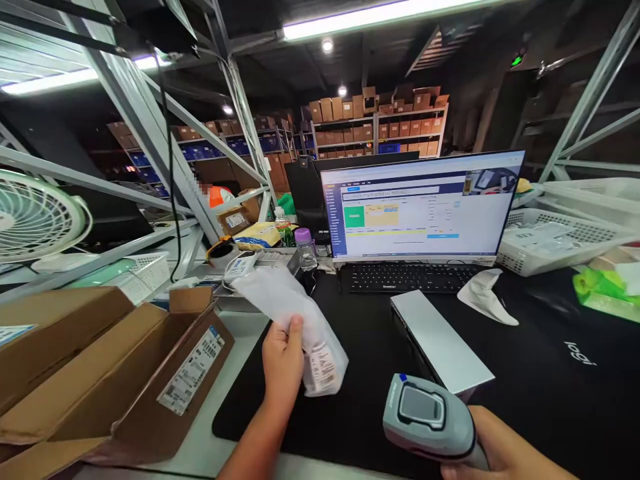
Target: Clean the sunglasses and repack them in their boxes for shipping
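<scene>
My left hand (283, 360) is closed on a translucent white plastic bag (295, 320) that carries a printed label near its lower end, and holds it up over the black desk mat (525, 373). My right hand (500, 450) grips a grey handheld barcode scanner (430, 417) at the bottom right, its head turned toward the bag. Between the two lies a flat silver box (440, 343).
An open cardboard box (125, 373) with a shipping label sits on the left. A monitor (420, 203) and black keyboard (407, 277) stand behind the mat. White baskets (555, 240) and green bags (603, 290) are at the right, a fan (35, 217) at the left.
</scene>
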`<state>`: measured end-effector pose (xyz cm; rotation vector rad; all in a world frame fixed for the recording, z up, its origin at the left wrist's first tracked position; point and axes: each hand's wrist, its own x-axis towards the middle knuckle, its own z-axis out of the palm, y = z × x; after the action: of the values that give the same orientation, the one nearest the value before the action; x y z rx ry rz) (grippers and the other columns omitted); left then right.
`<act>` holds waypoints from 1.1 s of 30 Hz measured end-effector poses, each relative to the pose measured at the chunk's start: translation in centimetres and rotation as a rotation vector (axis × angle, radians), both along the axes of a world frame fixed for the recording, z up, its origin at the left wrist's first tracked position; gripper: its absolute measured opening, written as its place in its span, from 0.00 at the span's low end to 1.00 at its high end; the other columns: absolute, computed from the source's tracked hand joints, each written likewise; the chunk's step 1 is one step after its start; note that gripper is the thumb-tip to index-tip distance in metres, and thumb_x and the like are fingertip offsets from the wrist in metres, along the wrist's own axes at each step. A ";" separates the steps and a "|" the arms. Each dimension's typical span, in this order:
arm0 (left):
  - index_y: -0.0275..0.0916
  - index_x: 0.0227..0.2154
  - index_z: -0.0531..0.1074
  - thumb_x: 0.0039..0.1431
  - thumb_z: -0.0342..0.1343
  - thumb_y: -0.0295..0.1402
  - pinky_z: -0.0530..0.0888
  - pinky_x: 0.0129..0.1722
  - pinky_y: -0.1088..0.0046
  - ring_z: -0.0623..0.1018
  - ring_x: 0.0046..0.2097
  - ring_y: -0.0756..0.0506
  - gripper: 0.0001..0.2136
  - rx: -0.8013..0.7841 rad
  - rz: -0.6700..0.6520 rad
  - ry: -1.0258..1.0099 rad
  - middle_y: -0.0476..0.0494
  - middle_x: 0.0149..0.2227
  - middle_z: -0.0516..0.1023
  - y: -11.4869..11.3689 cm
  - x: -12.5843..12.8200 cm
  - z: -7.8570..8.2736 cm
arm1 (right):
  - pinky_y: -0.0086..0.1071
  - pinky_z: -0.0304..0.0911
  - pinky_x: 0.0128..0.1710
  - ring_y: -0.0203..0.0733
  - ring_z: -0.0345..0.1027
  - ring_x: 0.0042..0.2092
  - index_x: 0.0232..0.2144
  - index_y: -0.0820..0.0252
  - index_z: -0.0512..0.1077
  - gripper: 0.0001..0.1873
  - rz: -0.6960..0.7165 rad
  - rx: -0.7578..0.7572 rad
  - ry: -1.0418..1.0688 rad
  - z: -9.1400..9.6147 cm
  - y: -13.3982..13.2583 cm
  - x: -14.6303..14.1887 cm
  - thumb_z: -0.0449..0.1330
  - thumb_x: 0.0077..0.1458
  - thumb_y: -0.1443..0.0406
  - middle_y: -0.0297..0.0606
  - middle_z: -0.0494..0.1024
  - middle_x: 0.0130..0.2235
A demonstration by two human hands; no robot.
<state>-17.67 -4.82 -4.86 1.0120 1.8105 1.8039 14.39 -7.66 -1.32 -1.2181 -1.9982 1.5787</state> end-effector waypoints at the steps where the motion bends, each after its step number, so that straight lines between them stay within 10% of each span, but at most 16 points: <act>1: 0.38 0.35 0.73 0.54 0.56 0.56 0.71 0.28 0.72 0.76 0.26 0.46 0.23 -0.008 0.004 0.039 0.48 0.27 0.78 -0.3 0.5 0.0 | 0.37 0.70 0.48 0.54 0.73 0.48 0.47 0.60 0.77 0.24 -0.010 -0.010 -0.026 -0.1 0.0 0.1 0.65 0.49 0.55 0.41 0.80 0.46; 10: 0.39 0.28 0.73 0.57 0.52 0.57 0.68 0.24 0.70 0.72 0.22 0.45 0.23 -0.069 -0.025 0.285 0.49 0.20 0.73 -1.6 2.2 -0.3 | 0.28 0.68 0.34 0.42 0.71 0.38 0.48 0.60 0.73 0.20 -0.095 -0.147 -0.083 -0.5 -0.2 0.4 0.61 0.55 0.58 0.37 0.77 0.43; 20: 0.37 0.34 0.77 0.53 0.51 0.62 0.75 0.33 0.63 0.80 0.44 0.32 0.29 -0.131 0.057 0.395 0.36 0.36 0.82 -1.7 1.5 -0.1 | 0.25 0.65 0.32 0.39 0.70 0.35 0.45 0.60 0.75 0.17 -0.039 -0.177 -0.049 -0.4 -0.1 1.3 0.63 0.54 0.59 0.33 0.77 0.35; 27: 0.38 0.37 0.79 0.49 0.54 0.64 0.74 0.45 0.56 0.80 0.46 0.31 0.31 -0.120 -0.002 0.284 0.38 0.37 0.83 -1.5 0.7 -0.9 | 0.35 0.67 0.48 0.51 0.72 0.48 0.49 0.62 0.72 0.27 -0.177 -0.161 -0.112 -0.9 -0.5 3.1 0.67 0.45 0.62 0.39 0.78 0.45; 33: 0.37 0.31 0.78 0.45 0.64 0.58 0.73 0.38 0.67 0.78 0.35 0.41 0.25 0.043 -0.010 -0.065 0.45 0.30 0.80 -0.5 1.0 -1.8 | 0.28 0.68 0.42 0.40 0.73 0.39 0.50 0.63 0.75 0.28 0.017 -0.243 0.126 -0.9 -0.1 1.7 0.63 0.42 0.71 0.34 0.80 0.40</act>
<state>-16.67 -5.34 -6.69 0.9651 1.7322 1.8554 16.05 -7.72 -2.24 -1.1545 -1.7832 1.9010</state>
